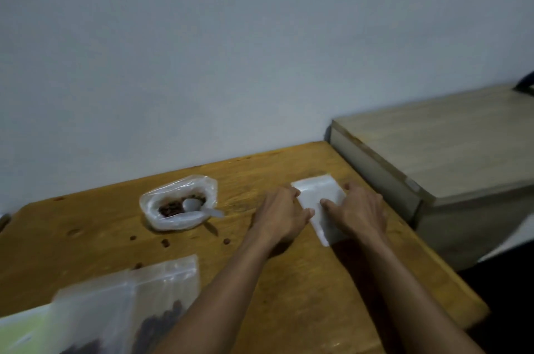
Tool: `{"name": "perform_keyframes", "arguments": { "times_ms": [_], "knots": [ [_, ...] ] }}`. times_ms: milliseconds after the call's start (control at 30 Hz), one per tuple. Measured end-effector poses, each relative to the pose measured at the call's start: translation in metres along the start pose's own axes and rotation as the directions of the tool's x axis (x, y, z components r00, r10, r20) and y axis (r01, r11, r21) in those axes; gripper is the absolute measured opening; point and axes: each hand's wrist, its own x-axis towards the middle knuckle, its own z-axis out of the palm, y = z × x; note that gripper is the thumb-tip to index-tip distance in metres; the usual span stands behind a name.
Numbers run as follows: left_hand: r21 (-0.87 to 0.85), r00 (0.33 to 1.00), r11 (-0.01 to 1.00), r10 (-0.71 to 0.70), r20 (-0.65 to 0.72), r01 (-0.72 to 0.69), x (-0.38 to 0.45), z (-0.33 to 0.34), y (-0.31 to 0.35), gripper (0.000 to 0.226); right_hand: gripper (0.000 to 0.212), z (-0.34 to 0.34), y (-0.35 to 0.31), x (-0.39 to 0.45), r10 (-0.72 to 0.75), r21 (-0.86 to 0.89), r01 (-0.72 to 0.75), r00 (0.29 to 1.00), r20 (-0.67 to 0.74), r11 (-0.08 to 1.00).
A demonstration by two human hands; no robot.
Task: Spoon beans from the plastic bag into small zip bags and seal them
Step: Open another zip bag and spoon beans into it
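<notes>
From my head camera I look down on a wooden counter (115,226), orange-brown, grainy, with dark knots and a rounded far edge against a plain pale wall (202,50). Both my hands lie on a stack of small zip bags (318,195), flat, frosted-white rectangles lying at a slant near the counter's right side. My left hand (281,210) rests on the stack's left edge, fingers fairly straight, thumb pointing toward the middle. My right hand (358,209) rests on the stack's right part, fingers spread over the far edge and thumb laid across the plastic. Whether either hand is pinching a bag I cannot tell; the fingertips are blurred. To the left, well apart from the stack, sits the plastic bag (179,202), clear and crinkly, its mouth rolled down into a soft rim around dark reddish-brown beans (170,209). A white plastic spoon (199,206) lies in it, bowl on the beans, handle sticking out over the rim to the right. A few loose beans (165,243) are scattered on the wood in front of the bag. At the near left edge lie filled zip bags (138,304), glossy and translucent, with dark beans showing through. Beyond the counter's right side stands a pale wood-grain cabinet (433,145), boxy and matte.
</notes>
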Motion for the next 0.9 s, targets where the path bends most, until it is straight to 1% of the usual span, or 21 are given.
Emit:
{"name": "perform_keyframes", "arguments": {
  "times_ms": [67,167,267,300,333,400,433,467,533,567,600,633,667,700,733,800,833,867,900],
  "knots": [
    [0.089,1.0,0.996,0.004,0.006,-0.005,0.004,0.012,0.0,0.066,0.066,0.005,0.005,0.001,-0.01,-0.01,0.01,1.0,0.0,1.0],
    [0.178,0.999,0.984,0.019,0.036,-0.025,0.004,0.023,-0.003,0.062,0.07,0.008,0.005,-0.002,-0.032,0.049,0.034,0.999,-0.039,0.998],
    [0.195,0.998,0.98,0.025,0.055,-0.035,0.0,0.024,-0.006,0.058,0.065,0.008,0.003,0.0,0.003,0.184,0.017,0.994,-0.105,0.983],
    [0.187,0.998,0.982,0.027,0.059,-0.037,-0.001,0.023,-0.006,0.054,0.058,0.005,0.003,0.001,0.032,0.253,-0.004,0.994,-0.106,0.968],
    [0.172,0.998,0.985,0.021,0.062,-0.031,-0.002,0.021,-0.007,0.05,0.046,0.002,0.002,0.002,0.051,0.32,-0.021,0.995,-0.088,0.947],
    [0.111,0.999,0.994,0.011,0.043,-0.016,-0.008,0.013,-0.01,0.048,0.013,-0.006,-0.001,-0.002,0.04,0.405,-0.018,0.998,-0.045,0.914],
    [0.058,1.0,0.998,0.007,0.026,-0.008,-0.012,0.01,-0.012,0.05,0.007,-0.009,-0.003,-0.004,0.022,0.431,-0.005,0.999,-0.034,0.902],
    [-0.014,1.0,1.0,-0.01,0.003,0.01,-0.015,0.005,-0.013,0.053,0.009,-0.012,-0.005,-0.007,0.002,0.463,0.011,1.0,-0.028,0.886],
    [-0.223,0.994,0.97,-0.106,-0.013,0.101,-0.017,-0.006,-0.007,0.063,0.01,-0.021,-0.009,-0.01,-0.014,0.569,0.005,1.0,0.012,0.823],
    [-0.373,0.987,0.916,-0.159,-0.001,0.147,-0.016,-0.013,-0.005,0.067,0.01,-0.026,-0.013,-0.011,-0.016,0.632,-0.009,0.999,0.033,0.775],
    [-0.543,0.978,0.818,-0.208,0.028,0.19,-0.015,-0.021,-0.003,0.068,0.009,-0.031,-0.017,-0.012,-0.022,0.685,-0.015,0.999,0.045,0.728],
    [-0.686,0.966,0.692,-0.253,0.062,0.225,-0.014,-0.029,-0.001,0.068,0.008,-0.035,-0.021,-0.014,-0.039,0.728,-0.011,0.998,0.053,0.686],
    [-0.767,0.957,0.596,-0.279,0.077,0.235,-0.012,-0.038,0.0,0.064,0.007,-0.038,-0.027,-0.017,-0.067,0.76,-0.004,0.996,0.063,0.649],
    [-0.802,0.958,0.562,-0.283,0.046,0.204,-0.012,-0.047,0.001,0.054,0.007,-0.039,-0.032,-0.021,-0.1,0.784,-0.006,0.991,0.087,0.62],
    [-0.81,0.96,0.566,-0.281,-0.017,0.151,-0.014,-0.059,0.0,0.04,0.007,-0.038,-0.041,-0.028,-0.143,0.797,-0.013,0.982,0.124,0.604],
    [-0.782,0.95,0.62,-0.277,-0.14,0.065,-0.025,-0.085,-0.011,0.015,0.009,-0.027,-0.062,-0.045,-0.22,0.803,-0.034,0.954,0.203,0.596],
    [-0.746,0.944,0.665,-0.268,-0.191,0.037,-0.032,-0.098,-0.019,0.009,0.013,-0.021,-0.073,-0.054,-0.245,0.807,-0.036,0.944,0.221,0.59],
    [-0.687,0.94,0.726,-0.248,-0.234,0.021,-0.038,-0.111,-0.028,0.007,0.024,-0.013,-0.082,-0.062,-0.271,0.805,-0.008,0.94,0.209,0.594],
    [-0.604,0.943,0.797,-0.214,-0.256,0.017,-0.046,-0.123,-0.04,0.01,0.038,-0.004,-0.091,-0.069,-0.298,0.787,0.053,0.94,0.169,0.615]
  ]
}}
